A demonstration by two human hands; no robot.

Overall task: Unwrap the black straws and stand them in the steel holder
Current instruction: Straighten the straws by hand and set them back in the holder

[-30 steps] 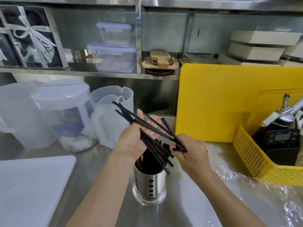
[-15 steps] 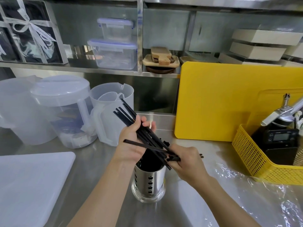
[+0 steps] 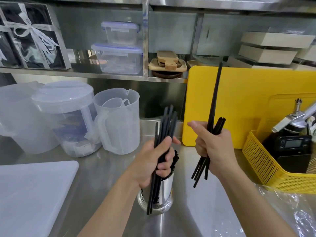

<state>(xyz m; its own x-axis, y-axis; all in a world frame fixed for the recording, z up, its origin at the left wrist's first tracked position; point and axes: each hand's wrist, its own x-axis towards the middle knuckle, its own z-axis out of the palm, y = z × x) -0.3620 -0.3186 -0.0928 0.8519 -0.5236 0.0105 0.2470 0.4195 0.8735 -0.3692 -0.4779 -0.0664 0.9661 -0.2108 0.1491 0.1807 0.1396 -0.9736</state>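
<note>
Hands point(image 3: 154, 161) grip slim matte straws point(image 3: 166, 127).

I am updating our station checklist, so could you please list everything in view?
straw bundle: several, black, held upright at centre
loose straws: a few, black, held right of centre
steel holder: one, silver, on the counter below the bundle
jugs: three, translucent, counter left
white board: one, white, near left
yellow boards: two, yellow, leaning back right
basket: one, yellow, far right
lidded tubs: two, clear, stacked on the shelf
wooden boards: a few, tan, on the shelf
left hand: one, fingers curled round the bundle
right hand: one, fingers curled round the loose straws
</note>
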